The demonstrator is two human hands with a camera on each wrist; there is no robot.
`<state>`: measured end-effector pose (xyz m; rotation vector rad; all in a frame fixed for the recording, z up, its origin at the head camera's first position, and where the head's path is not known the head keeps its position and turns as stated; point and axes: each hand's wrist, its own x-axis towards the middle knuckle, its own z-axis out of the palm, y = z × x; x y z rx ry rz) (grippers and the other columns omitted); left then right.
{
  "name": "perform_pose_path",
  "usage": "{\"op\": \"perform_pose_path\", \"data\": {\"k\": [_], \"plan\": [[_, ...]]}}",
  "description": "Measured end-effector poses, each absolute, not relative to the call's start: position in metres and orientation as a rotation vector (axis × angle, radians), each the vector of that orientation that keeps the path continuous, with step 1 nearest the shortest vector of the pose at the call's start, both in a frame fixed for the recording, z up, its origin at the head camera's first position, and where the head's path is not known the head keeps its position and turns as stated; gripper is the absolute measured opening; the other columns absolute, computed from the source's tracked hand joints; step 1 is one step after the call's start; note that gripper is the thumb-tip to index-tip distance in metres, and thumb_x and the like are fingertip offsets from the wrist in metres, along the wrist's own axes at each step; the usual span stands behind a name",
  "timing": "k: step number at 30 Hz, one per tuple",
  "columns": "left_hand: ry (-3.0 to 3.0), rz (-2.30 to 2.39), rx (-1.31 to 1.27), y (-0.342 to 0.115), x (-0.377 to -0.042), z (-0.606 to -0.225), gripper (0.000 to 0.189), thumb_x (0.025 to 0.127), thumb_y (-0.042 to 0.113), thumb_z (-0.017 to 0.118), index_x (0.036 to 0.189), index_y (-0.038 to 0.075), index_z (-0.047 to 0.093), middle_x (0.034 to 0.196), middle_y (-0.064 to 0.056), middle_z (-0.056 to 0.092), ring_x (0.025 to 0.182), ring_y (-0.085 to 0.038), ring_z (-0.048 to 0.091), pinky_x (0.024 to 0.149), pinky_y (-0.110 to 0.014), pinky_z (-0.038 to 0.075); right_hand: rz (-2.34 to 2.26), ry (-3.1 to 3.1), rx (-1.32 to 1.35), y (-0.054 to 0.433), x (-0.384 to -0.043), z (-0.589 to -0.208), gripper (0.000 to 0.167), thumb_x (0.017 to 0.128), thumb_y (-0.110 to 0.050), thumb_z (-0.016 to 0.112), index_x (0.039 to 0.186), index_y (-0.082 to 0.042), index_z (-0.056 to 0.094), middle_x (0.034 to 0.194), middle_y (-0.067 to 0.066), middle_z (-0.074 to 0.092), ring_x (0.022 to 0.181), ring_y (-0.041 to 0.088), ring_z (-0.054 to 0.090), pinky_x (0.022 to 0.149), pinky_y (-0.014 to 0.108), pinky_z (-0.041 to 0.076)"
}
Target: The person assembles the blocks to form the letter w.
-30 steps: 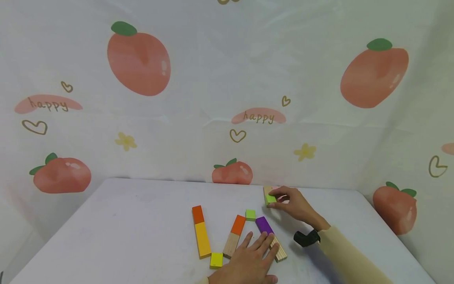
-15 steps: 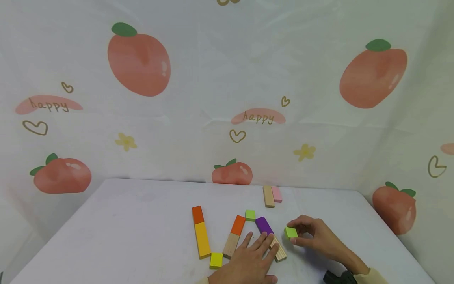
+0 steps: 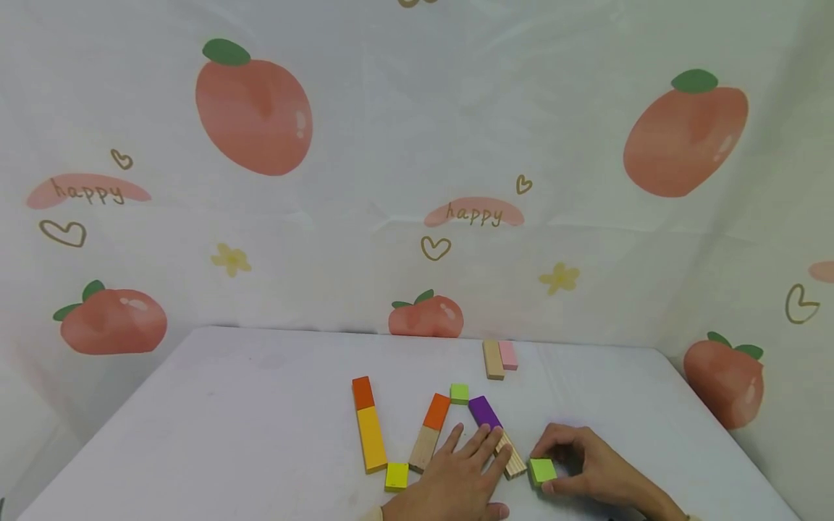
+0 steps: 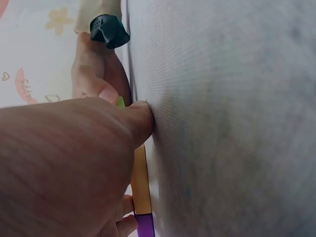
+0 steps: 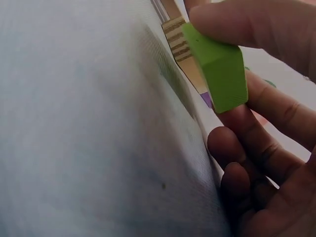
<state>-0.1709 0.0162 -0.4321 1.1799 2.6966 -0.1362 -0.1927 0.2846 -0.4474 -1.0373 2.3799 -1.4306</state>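
My right hand [image 3: 596, 467] pinches a light green block [image 3: 542, 472] between thumb and fingers, just right of the near end of a striped wooden block [image 3: 513, 460]. In the right wrist view that green block [image 5: 224, 74] overlaps the striped end. My left hand [image 3: 456, 477] lies with fingers spread, fingertips over the striped block and a purple block [image 3: 483, 410]. These two blocks form one slanting line. Left of it runs a zigzag: a green cube [image 3: 459, 394], an orange block [image 3: 436, 410], a plain wooden block [image 3: 423, 449], a yellow cube [image 3: 397, 477] and a long yellow block [image 3: 372, 440].
A red-orange block [image 3: 363, 393] caps the far end of the long yellow one. Near the white table's back edge lie a wooden block [image 3: 493, 359] and a pink block [image 3: 508, 355], side by side. A fruit-printed curtain [image 3: 339, 239] hangs behind.
My right hand has brought the green block from beside the wooden and pink blocks at the back toward the near end of the striped block. The left hand has stayed put.
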Motion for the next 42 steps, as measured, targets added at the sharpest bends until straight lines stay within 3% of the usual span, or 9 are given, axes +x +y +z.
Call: {"op": "perform_pose_path", "data": {"k": [9, 42], "plan": [[2.708, -0.152, 1.179, 0.0167, -0.1714, -0.4331, 0.074, 0.1, 0.068, 0.035, 0.163, 0.03, 0.023, 0.169, 0.008, 0.014, 0.154, -0.011, 0.013, 0.123, -0.044, 0.021, -1.401, 2.393, -1.175, 0.2836, -0.1919, -0.451, 0.032, 0.079, -0.009, 0.086, 0.108, -0.02, 0.074, 0.101, -0.004, 0.07, 0.089, 0.014, 0.062, 0.081, 0.025, 0.047], [2.743, -0.16, 1.244, 0.0117, -0.1683, -0.4323, 0.075, 0.101, 0.068, 0.033, 0.162, 0.026, 0.027, 0.169, 0.004, 0.017, 0.154, -0.013, 0.016, 0.122, -0.049, 0.022, -1.342, 2.434, -1.121, 0.2801, -0.1887, -0.4516, 0.034, 0.078, -0.018, 0.089, 0.108, -0.022, 0.074, 0.101, -0.007, 0.069, 0.091, 0.013, 0.06, 0.084, 0.024, 0.045]]}}
